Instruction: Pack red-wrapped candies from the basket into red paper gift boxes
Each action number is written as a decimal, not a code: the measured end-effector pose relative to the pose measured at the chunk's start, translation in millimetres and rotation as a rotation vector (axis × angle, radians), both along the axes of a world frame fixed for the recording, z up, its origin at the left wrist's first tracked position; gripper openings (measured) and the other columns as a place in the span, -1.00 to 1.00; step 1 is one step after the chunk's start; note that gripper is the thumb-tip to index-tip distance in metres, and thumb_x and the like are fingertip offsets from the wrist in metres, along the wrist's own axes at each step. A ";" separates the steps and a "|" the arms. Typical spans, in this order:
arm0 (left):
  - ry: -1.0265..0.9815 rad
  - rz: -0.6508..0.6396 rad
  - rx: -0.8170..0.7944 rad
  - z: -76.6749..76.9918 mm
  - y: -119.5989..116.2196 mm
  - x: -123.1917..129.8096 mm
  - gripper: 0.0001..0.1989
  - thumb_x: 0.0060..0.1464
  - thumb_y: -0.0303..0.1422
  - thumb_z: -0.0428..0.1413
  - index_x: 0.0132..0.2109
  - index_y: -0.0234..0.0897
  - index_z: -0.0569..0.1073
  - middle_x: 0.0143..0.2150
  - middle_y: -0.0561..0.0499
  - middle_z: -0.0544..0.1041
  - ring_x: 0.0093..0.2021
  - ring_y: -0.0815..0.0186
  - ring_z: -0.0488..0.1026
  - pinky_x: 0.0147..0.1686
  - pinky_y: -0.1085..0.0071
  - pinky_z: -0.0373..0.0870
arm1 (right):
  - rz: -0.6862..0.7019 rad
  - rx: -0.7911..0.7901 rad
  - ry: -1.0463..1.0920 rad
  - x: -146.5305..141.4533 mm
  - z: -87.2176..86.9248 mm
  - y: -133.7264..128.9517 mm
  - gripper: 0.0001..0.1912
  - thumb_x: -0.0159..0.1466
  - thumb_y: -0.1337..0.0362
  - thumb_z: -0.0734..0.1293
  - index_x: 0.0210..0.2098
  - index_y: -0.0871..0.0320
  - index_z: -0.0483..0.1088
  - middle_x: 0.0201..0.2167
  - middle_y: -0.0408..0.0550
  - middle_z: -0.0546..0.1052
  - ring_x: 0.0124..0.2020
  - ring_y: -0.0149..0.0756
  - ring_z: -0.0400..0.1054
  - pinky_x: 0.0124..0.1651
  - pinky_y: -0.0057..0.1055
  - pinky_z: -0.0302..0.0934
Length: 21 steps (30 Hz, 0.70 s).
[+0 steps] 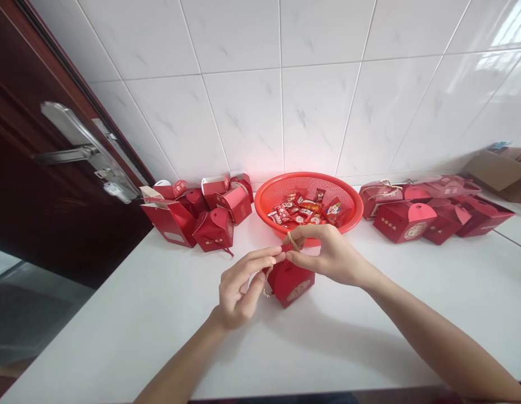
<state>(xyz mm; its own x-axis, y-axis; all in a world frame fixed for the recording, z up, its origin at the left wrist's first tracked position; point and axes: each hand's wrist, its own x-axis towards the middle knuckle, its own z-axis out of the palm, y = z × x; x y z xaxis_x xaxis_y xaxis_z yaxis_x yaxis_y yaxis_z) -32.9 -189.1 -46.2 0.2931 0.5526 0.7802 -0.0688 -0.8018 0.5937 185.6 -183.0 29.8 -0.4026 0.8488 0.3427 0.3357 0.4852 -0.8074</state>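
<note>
A small red candy box (293, 285) with a round gold emblem stands on the white table, below both my hands. A twisted gold cord (292, 241) runs at the top of the box. My right hand (323, 252) pinches this cord between thumb and fingers. My left hand (243, 283) is closed at the box's top left, with another stretch of cord by its thumb and fingertips. The fingertips of both hands nearly meet over the box top, which they partly hide. Just behind stands a red plastic basket (263, 196) holding several wrapped candies (304, 210).
Several red boxes (213, 227) and a red paper bag (170, 221) stand at the left. More red boxes (405, 220) are at the right, near a brown cardboard box (493, 174). A tiled wall (243, 112) backs the table (159, 331); a dark door (16, 168) is left.
</note>
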 end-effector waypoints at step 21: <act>0.183 -0.113 -0.034 5.9 -2.6 -3.9 -0.24 0.31 -0.12 0.10 0.51 -0.11 -0.01 0.55 -0.26 0.01 0.47 -0.17 0.13 0.38 -0.19 0.18 | -0.056 -0.009 -0.014 -42.0 -16.6 0.0 -0.75 0.07 0.54 0.30 -0.31 0.10 0.33 -0.41 -0.20 0.57 -0.41 -0.35 0.42 -0.33 -0.43 0.20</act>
<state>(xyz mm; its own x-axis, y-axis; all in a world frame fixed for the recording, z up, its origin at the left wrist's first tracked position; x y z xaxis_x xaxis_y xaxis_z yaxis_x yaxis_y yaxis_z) -36.8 -191.8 -40.3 0.4899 0.5334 0.6896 -0.0460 -0.7740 0.6315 143.6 -183.0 13.2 -0.3591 0.8731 0.3298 0.3734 0.4583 -0.8066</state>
